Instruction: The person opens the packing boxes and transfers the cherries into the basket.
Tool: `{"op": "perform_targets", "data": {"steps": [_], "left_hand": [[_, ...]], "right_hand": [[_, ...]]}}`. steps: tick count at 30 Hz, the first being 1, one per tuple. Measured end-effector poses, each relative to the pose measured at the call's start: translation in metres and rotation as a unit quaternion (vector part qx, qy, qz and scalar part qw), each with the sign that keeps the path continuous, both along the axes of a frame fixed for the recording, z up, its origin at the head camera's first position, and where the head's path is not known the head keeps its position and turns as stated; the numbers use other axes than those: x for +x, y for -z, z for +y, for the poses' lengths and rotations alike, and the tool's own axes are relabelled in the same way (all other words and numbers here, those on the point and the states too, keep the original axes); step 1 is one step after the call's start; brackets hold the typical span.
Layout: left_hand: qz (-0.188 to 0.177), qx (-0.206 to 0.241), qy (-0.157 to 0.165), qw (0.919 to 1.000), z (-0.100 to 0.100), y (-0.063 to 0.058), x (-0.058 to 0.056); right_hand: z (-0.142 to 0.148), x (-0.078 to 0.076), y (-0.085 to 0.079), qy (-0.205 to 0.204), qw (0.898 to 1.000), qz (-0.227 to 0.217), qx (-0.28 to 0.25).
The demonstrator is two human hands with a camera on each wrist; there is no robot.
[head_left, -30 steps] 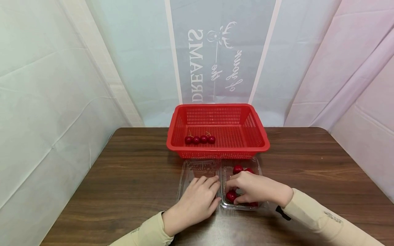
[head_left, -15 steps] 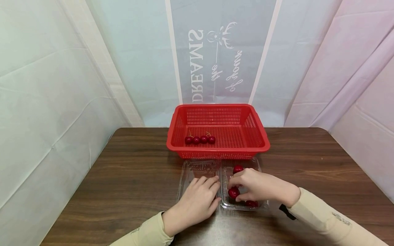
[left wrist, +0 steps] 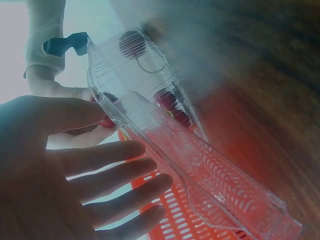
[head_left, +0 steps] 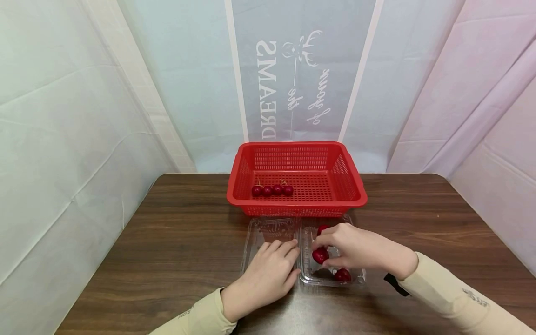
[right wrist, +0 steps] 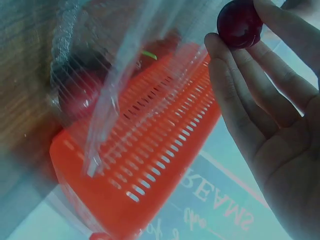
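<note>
My right hand (head_left: 356,246) pinches a dark red cherry (head_left: 320,255) between thumb and fingertips, over the right half of a hinged clear plastic box (head_left: 307,281). In the right wrist view the held cherry (right wrist: 239,24) is round and glossy at the fingertips. Inside the box lies another cherry (head_left: 342,275) near the front, and one more (head_left: 322,230) shows at the back, partly behind my hand. Flat on the box's opened lid (head_left: 274,227), on the left, rests my left hand (head_left: 268,270), its fingers spread and fairly straight in the left wrist view.
Behind the box stands a red perforated basket (head_left: 297,203). Several stemmed cherries (head_left: 272,190) sit in a row at its left front. A brown wooden table (head_left: 180,242) carries everything, with white cloth (head_left: 71,139) hanging around it.
My right hand has drawn slightly back and to the right, bringing the pinched cherry up from the box's front left. The front cherry has come into fuller view. My left hand has stayed put.
</note>
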State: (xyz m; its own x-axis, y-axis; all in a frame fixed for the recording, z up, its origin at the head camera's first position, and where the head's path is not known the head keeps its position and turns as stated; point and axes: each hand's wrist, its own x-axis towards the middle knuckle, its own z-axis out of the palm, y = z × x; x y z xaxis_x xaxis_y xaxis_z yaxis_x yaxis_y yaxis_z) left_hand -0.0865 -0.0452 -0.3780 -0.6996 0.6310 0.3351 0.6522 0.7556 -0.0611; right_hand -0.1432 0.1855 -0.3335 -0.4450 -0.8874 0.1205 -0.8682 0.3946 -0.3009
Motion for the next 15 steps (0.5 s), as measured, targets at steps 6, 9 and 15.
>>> {"op": "perform_targets", "data": {"steps": [6, 9, 15], "left_hand": [[0.003, 0.004, 0.001, 1.0000, 0.001, 0.000, 0.000], [0.008, 0.009, 0.001, 0.9999, 0.001, 0.000, -0.001], [0.009, 0.012, -0.001, 0.9999, 0.002, 0.000, -0.001]], "right_hand": [[0.004, -0.003, -0.006, 0.001, 1.000, 0.017, -0.019], [0.005, -0.005, -0.008, -0.001, 0.999, 0.032, -0.026], [0.006, -0.006, -0.017, 0.005, 0.999, 0.040, -0.034]]}}
